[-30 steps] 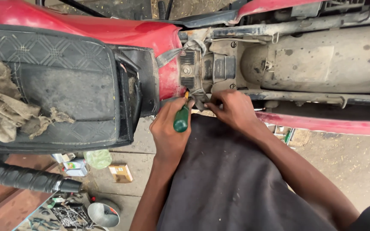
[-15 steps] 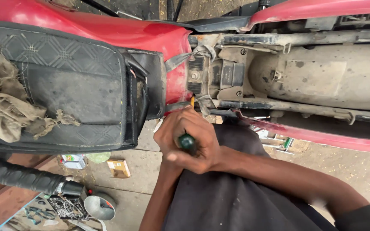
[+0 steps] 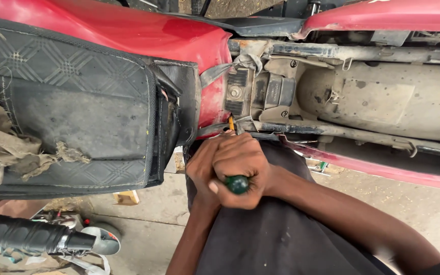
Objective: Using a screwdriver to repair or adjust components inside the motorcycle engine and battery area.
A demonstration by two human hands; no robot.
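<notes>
Hands (image 3: pixel 232 170) clench round green screwdriver knob (image 3: pixel 237 184).

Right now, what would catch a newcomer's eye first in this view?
Both hands at the centre: the right hand wraps over the left hand, gripping a screwdriver with a round dark-green handle aimed at the grimy grey motorcycle frame. To the left sits a worn black quilted seat cover against the glossy red tank; at lower left, a black rubber handlebar grip.
</notes>
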